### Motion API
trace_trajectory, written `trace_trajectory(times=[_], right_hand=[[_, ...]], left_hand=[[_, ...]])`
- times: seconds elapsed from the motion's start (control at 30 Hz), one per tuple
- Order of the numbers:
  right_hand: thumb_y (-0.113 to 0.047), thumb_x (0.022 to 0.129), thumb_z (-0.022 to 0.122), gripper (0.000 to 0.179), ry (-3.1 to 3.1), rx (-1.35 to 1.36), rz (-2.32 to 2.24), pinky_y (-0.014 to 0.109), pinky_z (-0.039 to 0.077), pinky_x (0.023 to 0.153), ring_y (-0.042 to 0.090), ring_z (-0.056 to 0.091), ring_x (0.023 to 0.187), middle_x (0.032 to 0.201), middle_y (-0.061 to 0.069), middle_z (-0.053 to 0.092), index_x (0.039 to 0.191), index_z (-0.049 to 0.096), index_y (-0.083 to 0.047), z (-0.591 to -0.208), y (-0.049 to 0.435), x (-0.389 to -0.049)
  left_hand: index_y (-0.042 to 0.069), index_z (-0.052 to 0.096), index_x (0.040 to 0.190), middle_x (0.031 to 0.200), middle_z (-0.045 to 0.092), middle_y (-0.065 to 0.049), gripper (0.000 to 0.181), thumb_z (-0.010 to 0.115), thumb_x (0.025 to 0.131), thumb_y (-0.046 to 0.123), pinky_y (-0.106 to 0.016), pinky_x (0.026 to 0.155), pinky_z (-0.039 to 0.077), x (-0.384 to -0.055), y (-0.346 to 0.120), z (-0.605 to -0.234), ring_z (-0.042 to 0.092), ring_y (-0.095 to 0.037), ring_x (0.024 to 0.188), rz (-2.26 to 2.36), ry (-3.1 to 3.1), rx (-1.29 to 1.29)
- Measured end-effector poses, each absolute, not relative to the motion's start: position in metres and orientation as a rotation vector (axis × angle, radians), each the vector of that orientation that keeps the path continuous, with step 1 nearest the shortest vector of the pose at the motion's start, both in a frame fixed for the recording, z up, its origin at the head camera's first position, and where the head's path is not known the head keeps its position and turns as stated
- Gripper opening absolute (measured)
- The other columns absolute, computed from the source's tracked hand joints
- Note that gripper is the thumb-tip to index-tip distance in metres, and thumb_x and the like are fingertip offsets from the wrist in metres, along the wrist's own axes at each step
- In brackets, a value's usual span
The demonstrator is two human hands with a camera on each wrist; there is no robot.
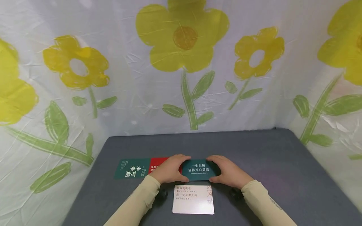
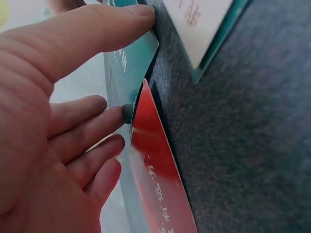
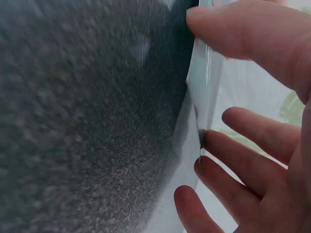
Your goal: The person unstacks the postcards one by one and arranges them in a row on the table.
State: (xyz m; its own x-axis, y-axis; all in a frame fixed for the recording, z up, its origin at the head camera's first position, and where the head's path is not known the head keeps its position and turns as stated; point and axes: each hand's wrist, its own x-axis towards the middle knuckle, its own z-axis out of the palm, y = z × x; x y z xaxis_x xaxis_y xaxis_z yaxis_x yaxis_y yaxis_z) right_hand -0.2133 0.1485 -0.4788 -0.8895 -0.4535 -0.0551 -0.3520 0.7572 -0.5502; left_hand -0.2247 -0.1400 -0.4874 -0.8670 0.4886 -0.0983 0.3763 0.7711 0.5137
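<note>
A grey desk point(image 1: 282, 169) spreads beneath the left hand point(image 1: 172, 169) and right hand point(image 1: 230, 172), whose fingers and thumbs grip the teal card point(image 1: 199, 170) between them. A pale-topped card stack point(image 1: 193, 204) lies just nearer; leftward lie a green card point(image 1: 128, 168) and a partly hidden red card point(image 1: 157, 162).

Two green cards point(image 1: 132, 168) point(image 1: 199, 175), one red card point(image 1: 157, 162), one white-topped card pile point(image 1: 193, 204), two grips point(image 1: 172, 169) point(image 1: 230, 171), five yellow flowers point(image 1: 14, 97) point(image 1: 63, 53) point(image 1: 185, 37) point(image 1: 243, 58) point(image 1: 346, 40).
</note>
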Motion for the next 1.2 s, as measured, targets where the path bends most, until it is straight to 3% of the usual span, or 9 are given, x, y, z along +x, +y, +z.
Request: trace_trajectory(times=[0.3,0.83,1.0,1.2], right_hand=[[-0.029,0.083,0.095,0.082,2.734,-0.630,-0.818,0.055,0.050,0.118,0.033,0.055,0.145,0.158,0.012,0.057,0.154,0.058,-0.011,-0.487,0.148,-0.233],[-0.029,0.084,0.094,0.083,2.737,-0.637,-0.789,0.059,0.046,0.122,0.037,0.050,0.151,0.165,0.013,0.052,0.156,0.057,-0.010,-0.490,0.145,-0.237],[-0.034,0.087,0.092,0.086,2.733,-0.651,-0.832,0.061,0.044,0.123,0.038,0.040,0.159,0.174,0.009,0.040,0.159,0.053,-0.011,-0.484,0.144,-0.226],[-0.041,0.091,0.088,0.082,2.757,-0.768,-0.822,0.061,0.049,0.119,0.036,0.047,0.154,0.170,0.008,0.045,0.159,0.053,-0.014,-0.476,0.142,-0.188]], left_hand=[[0.018,0.052,0.160,0.160,0.057,-0.006,0.093,0.095,0.080,0.041,-0.051,0.123,0.048,-0.236,-0.140,-0.483,0.053,-0.030,0.146,0.741,2.714,0.643],[0.019,0.049,0.163,0.164,0.054,-0.006,0.095,0.094,0.082,0.041,-0.055,0.126,0.043,-0.236,-0.140,-0.483,0.050,-0.032,0.150,0.701,2.723,0.597],[0.018,0.046,0.165,0.167,0.050,-0.004,0.096,0.092,0.084,0.040,-0.055,0.126,0.044,-0.221,-0.142,-0.476,0.047,-0.031,0.154,0.767,2.764,0.626],[0.021,0.048,0.163,0.164,0.054,-0.002,0.090,0.089,0.086,0.043,-0.055,0.123,0.047,-0.184,-0.147,-0.464,0.051,-0.027,0.151,0.756,2.780,0.698]])
